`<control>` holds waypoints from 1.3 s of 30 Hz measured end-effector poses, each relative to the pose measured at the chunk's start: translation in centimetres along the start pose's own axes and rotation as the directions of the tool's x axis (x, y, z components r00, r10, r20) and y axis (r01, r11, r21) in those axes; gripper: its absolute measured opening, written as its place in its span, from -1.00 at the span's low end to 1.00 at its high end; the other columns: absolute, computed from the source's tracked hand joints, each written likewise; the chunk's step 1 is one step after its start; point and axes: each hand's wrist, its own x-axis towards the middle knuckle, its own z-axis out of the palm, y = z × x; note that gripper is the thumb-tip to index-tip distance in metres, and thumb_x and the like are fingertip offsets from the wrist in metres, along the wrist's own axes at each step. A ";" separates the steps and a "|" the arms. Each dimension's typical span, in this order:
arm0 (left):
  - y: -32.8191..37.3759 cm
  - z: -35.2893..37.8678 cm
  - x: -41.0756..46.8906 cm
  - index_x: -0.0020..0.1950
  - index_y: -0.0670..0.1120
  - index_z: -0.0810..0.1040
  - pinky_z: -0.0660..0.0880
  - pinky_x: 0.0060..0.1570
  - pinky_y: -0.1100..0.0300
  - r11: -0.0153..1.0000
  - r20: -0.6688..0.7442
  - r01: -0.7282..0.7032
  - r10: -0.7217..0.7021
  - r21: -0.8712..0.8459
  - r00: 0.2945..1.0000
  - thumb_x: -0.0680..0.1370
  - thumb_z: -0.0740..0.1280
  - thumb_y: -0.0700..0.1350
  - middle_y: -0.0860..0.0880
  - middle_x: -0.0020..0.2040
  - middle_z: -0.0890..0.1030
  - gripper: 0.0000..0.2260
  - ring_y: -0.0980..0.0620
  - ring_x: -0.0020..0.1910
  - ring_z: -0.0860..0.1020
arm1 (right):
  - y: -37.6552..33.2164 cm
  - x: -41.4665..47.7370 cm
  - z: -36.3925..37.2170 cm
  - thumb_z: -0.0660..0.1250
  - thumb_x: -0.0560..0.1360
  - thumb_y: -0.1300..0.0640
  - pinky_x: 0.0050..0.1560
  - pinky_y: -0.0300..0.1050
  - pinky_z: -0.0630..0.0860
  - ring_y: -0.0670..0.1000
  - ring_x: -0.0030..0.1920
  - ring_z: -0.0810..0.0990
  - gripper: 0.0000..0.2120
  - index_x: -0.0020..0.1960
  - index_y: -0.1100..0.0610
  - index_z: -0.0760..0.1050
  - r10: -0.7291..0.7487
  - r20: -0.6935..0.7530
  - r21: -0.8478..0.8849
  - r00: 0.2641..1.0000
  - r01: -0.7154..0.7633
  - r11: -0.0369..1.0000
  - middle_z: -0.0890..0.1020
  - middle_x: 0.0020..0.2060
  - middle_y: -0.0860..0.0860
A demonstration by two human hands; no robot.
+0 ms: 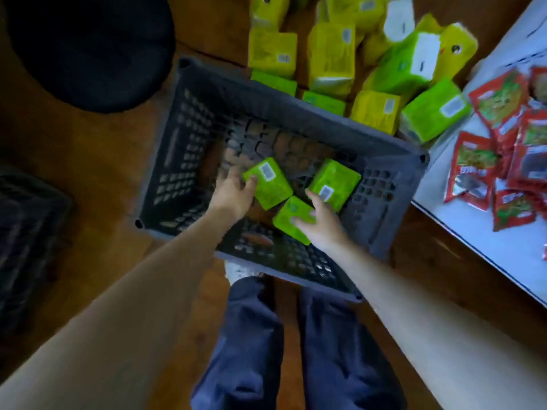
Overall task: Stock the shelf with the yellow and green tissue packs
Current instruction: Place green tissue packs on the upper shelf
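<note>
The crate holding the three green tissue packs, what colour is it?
The crate is dark grey, with grid-perforated walls; the head view shows it best.

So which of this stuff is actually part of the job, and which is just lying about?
Part of the job: left hand, right hand, three green packs, grey crate, pile of yellow and green packs beyond it.
Just lying about: red snack packets, black round object, second dark crate.

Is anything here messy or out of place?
Yes: beyond the crate, yellow and green tissue packs lie in a jumbled heap on the wooden floor, tilted every way. Red snack packets sprawl over the white surface.
</note>
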 end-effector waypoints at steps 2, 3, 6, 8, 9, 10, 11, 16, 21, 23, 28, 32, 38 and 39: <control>-1.4 2.6 4.6 0.52 0.03 0.10 0.30 0.27 0.08 0.998 0.046 -0.007 0.004 0.067 0.999 0.63 0.10 0.04 -0.15 0.50 0.09 -0.54 -0.17 0.42 0.25 | 1.4 4.5 1.8 0.36 0.48 0.07 0.32 0.01 0.33 0.12 0.38 0.33 -0.30 0.51 0.05 0.08 -0.016 -0.010 -0.023 1.000 0.016 1.000 0.28 0.41 0.13; -2.0 3.6 6.7 0.53 0.02 0.07 0.28 0.33 0.04 0.993 0.058 -0.031 0.024 0.118 0.998 0.63 0.12 0.03 -0.16 0.51 0.05 -0.51 -0.20 0.43 0.23 | 1.9 6.5 2.5 0.35 0.49 0.07 0.33 -0.03 0.31 0.12 0.39 0.32 -0.30 0.51 0.05 0.07 -0.031 -0.027 -0.044 0.999 0.029 0.999 0.27 0.40 0.15; -2.5 5.4 12.0 0.55 0.01 0.01 0.12 0.42 -0.02 0.958 0.028 -0.090 0.085 0.273 0.996 0.61 0.14 0.06 -0.13 0.55 -0.03 -0.45 -0.22 0.49 0.07 | 2.8 11.5 3.8 0.32 0.50 0.00 0.28 -0.06 0.28 0.17 0.37 0.31 -0.29 0.52 0.05 0.02 -0.037 -0.064 -0.154 0.997 0.027 0.988 0.29 0.38 0.19; -2.5 6.1 14.9 0.55 0.07 -0.05 0.15 0.42 -0.07 0.960 0.044 -0.070 0.060 0.270 0.997 0.61 0.13 0.12 -0.11 0.55 -0.01 -0.42 -0.23 0.49 0.08 | 3.2 14.1 4.2 0.29 0.50 -0.09 0.23 0.01 0.38 0.21 0.33 0.38 -0.27 0.52 0.02 -0.03 0.032 -0.024 -0.221 0.999 -0.036 0.974 0.37 0.37 0.18; -2.6 6.5 16.0 0.54 0.10 -0.09 0.20 0.40 -0.11 0.965 0.072 -0.055 0.037 0.258 0.997 0.60 0.13 0.15 -0.11 0.55 0.01 -0.40 -0.24 0.48 0.12 | 3.3 15.0 4.4 0.28 0.50 -0.12 0.23 0.02 0.40 0.21 0.32 0.40 -0.25 0.52 0.01 -0.05 0.083 0.009 -0.219 0.997 -0.079 0.972 0.39 0.36 0.16; -2.6 6.8 16.7 0.54 0.12 -0.10 0.24 0.37 -0.14 0.968 0.103 -0.042 0.016 0.249 0.995 0.59 0.13 0.17 -0.11 0.55 0.03 -0.39 -0.25 0.46 0.16 | 3.4 15.8 4.9 0.29 0.49 -0.13 0.26 0.03 0.38 0.20 0.32 0.40 -0.24 0.52 0.00 -0.06 0.119 0.037 -0.194 0.992 -0.110 0.975 0.40 0.36 0.15; -2.7 7.0 17.0 0.54 0.12 -0.11 0.26 0.36 -0.15 0.968 0.129 -0.031 -0.001 0.247 0.992 0.59 0.14 0.18 -0.12 0.55 0.03 -0.38 -0.25 0.46 0.18 | 3.3 16.2 5.3 0.31 0.47 -0.13 0.30 0.04 0.35 0.19 0.33 0.40 -0.22 0.52 -0.02 -0.05 0.136 0.055 -0.146 0.989 -0.127 0.981 0.41 0.37 0.12; -4.2 7.1 16.3 0.54 0.11 -0.02 0.27 0.38 -0.08 0.997 0.117 0.081 -0.083 0.018 0.990 0.53 0.20 0.24 -0.12 0.55 0.03 -0.33 -0.19 0.48 0.16 | 2.4 15.2 6.4 0.35 0.44 -0.12 0.43 0.08 0.19 0.12 0.40 0.31 -0.20 0.51 -0.08 -0.05 0.105 0.008 0.110 0.994 -0.106 0.988 0.32 0.43 0.04; -4.1 5.2 11.9 0.53 -0.02 0.10 0.23 0.40 -0.05 0.939 -0.013 0.186 -0.198 -0.289 0.980 0.52 0.19 0.27 -0.11 0.53 0.12 -0.31 -0.17 0.47 0.19 | -0.2 11.3 4.6 0.34 0.50 0.00 0.39 -0.05 0.22 0.03 0.47 0.17 -0.22 0.52 -0.07 -0.10 0.113 -0.104 0.494 0.988 -0.047 0.868 0.13 0.50 0.03; -3.8 4.0 9.4 0.52 -0.03 0.18 0.28 0.38 -0.09 0.891 0.017 0.209 -0.221 -0.404 0.975 0.45 0.25 0.33 -0.12 0.50 0.20 -0.25 -0.17 0.43 0.28 | -1.3 9.4 3.8 0.36 0.47 -0.03 0.39 -0.02 0.23 0.06 0.46 0.18 -0.18 0.52 -0.05 -0.11 0.150 -0.086 0.511 0.985 -0.086 0.856 0.12 0.50 0.06; -0.4 1.0 -0.2 0.44 -0.02 0.28 0.38 0.19 0.15 0.830 -0.032 0.124 -0.168 -0.543 0.985 0.57 0.23 0.11 -0.09 0.43 0.33 -0.53 -0.04 0.31 0.38 | -5.4 1.9 1.1 0.46 0.17 -0.29 0.40 0.08 0.27 0.11 0.43 0.25 -0.02 0.44 0.12 0.24 0.181 -0.088 0.467 0.979 -0.120 0.876 0.24 0.45 0.09; 3.0 -2.5 -8.8 0.43 -0.04 0.33 0.43 0.19 0.12 0.789 -0.085 0.051 -0.129 -0.612 0.988 0.56 0.24 0.11 -0.08 0.38 0.39 -0.52 -0.01 0.26 0.42 | -9.1 -6.1 -2.5 0.51 0.29 -0.02 0.25 0.02 0.43 0.12 0.23 0.47 -0.43 0.22 0.17 0.46 0.129 -0.159 0.415 0.979 -0.053 0.909 0.48 0.23 0.16; 8.6 -8.7 -23.4 0.34 -0.21 0.39 0.39 0.07 0.23 0.730 -0.209 -0.184 0.058 -0.659 0.976 0.61 0.21 -0.15 -0.14 0.19 0.52 -0.68 0.02 0.11 0.49 | -16.4 -22.5 -10.5 0.37 0.47 0.26 -0.06 -0.12 0.43 0.08 0.17 0.49 -0.52 0.33 0.22 0.31 -0.050 -0.162 0.535 0.985 0.130 0.835 0.49 0.25 0.13; 9.7 -9.7 -25.9 0.34 -0.21 0.39 0.38 0.05 0.24 0.724 -0.207 -0.209 0.092 -0.657 0.974 0.61 0.21 -0.16 -0.13 0.18 0.53 -0.69 0.04 0.09 0.48 | -17.5 -25.3 -12.0 0.35 0.48 0.25 -0.04 -0.04 0.45 0.11 0.22 0.47 -0.50 0.37 0.18 0.27 -0.071 -0.161 0.521 0.984 0.145 0.841 0.45 0.29 0.13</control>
